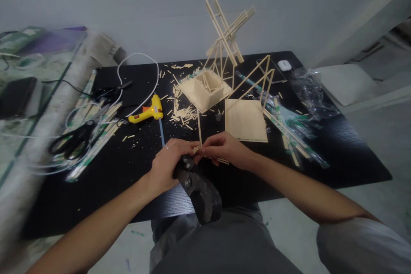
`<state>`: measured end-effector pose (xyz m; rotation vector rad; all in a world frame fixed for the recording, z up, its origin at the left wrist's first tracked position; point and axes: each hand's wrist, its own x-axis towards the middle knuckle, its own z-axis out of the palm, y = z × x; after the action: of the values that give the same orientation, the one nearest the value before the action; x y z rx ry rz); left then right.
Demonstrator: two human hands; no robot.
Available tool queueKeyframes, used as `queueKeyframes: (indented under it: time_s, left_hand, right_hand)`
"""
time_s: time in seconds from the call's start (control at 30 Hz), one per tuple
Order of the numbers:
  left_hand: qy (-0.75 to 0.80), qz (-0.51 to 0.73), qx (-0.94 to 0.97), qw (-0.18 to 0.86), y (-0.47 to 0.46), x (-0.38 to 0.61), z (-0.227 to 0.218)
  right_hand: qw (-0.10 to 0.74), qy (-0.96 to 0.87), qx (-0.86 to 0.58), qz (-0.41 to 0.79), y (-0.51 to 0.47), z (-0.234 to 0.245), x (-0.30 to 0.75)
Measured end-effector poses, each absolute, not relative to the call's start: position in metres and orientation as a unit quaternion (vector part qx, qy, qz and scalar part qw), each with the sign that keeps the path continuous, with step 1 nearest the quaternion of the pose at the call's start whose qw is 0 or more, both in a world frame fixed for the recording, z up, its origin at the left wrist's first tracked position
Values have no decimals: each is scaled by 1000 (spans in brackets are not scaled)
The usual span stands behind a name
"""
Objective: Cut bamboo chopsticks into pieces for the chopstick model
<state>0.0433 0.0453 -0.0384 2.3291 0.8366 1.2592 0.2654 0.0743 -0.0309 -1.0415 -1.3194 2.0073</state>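
A thin wooden stick (199, 128) stands out from between my two hands, above the near part of the table. My left hand (169, 160) is closed, its fingertips pinching around the stick's lower end. From the other side my right hand (226, 150) pinches the same stick. A black tool-like object with a round screw (201, 195) shows below my left palm; whether that hand also grips it I cannot tell. Short wooden pieces (224, 161) lie under my right fingers. Beyond the right hand is a square wooden board (245, 120) with a stick frame (257, 79) on it.
A wooden stick model (208, 90) with crossed blades stands at the back among scattered offcuts (184, 113). To the left are a yellow glue gun (147, 111), black-handled scissors (73, 139) and a white cable (157, 68). Packaged sticks (295, 137) and plastic wrap (311, 94) lie right.
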Motion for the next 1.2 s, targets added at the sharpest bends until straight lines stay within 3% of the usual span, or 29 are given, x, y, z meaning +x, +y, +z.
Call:
queueKeyframes:
  time_s: [0.2,0.4,0.5,0.9,1.07,1.2]
  left_hand:
    - [344,445,794,229,46,39,-45]
    - [434,440,595,513,52,49,-34]
    - [454,435,528,571,55,55,-27]
    - [467,463,568,495,51,57,-35]
    - [470,450,608,454,48,53,-47]
    - [469,437,631,438,48,50,-55]
  right_hand:
    - [271,-476,-391,740,72,-29,263]
    - [285,-416,-357,786,69,-35,258]
    - [263,-431,-351,788,68,-39,257]
    - [267,-626,-412,606,64,-35,262]
    - [338,-547,-409,647,63,-40,261]
    - [335,-549,-411,646,63,-45,260]
